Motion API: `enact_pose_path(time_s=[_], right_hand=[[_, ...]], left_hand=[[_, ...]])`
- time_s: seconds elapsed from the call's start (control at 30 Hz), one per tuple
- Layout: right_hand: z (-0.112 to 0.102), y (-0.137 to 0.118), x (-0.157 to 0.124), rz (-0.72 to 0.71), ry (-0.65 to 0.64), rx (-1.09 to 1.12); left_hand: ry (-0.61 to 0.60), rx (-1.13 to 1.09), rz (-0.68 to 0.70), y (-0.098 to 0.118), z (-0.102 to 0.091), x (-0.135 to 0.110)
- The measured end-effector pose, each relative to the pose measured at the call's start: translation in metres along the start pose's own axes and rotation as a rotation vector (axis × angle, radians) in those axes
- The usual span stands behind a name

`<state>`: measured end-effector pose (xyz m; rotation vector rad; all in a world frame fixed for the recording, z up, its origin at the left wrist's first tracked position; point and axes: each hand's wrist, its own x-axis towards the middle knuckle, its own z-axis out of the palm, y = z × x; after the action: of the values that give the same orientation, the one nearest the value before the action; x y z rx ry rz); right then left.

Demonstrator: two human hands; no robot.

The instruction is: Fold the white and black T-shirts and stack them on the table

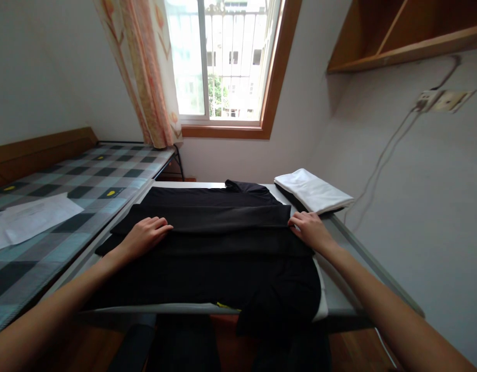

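A black shirt [211, 258] lies spread over a grey table [350, 297], with a folded band across its middle. My left hand [145, 235] rests palm down on the left end of that fold, fingers curled over the cloth. At the right end of the fold, my right hand [310, 230] pinches the edge of the black cloth with bent fingers. Part of the shirt hangs over the near edge of the table.
A folded white cloth [312, 190] lies on a dark one at the table's far right corner. A bed with a checked cover [87, 178] and a white sheet of paper [29, 217] stands to the left. A window [219, 57], curtain [145, 72] and wall shelf [409, 31] are behind.
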<state>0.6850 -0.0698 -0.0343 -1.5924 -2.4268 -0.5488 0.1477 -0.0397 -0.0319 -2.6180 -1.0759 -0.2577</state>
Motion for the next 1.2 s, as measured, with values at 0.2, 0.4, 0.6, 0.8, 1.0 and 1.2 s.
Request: enact_pose_path(time_s=[0.2,0.4,0.6,0.8,1.0,1.2], right_hand=[[-0.001,-0.001,-0.002,-0.02,-0.033,-0.013],[0.0,0.002,-0.001,-0.003,-0.04,0.019],[0.004,0.006,-0.001,0.018,-0.085,0.097],[-0.003,0.014,0.002,0.002,-0.183,0.249],[-0.011,0.008,0.016,0.097,-0.035,0.312],[-0.004,-0.063,0.068,0.121,0.066,0.349]], left_hand=[[-0.093,-0.03,-0.206,-0.037,-0.005,-0.034],[-0.136,-0.029,-0.414,-0.072,-0.006,-0.075],[-0.138,-0.017,-0.424,-0.065,-0.014,-0.073],[-0.254,0.079,-0.41,-0.063,-0.017,-0.065],[-0.222,-0.069,-0.352,-0.049,-0.023,-0.051],[-0.016,-0.28,-0.203,0.016,-0.009,0.03]])
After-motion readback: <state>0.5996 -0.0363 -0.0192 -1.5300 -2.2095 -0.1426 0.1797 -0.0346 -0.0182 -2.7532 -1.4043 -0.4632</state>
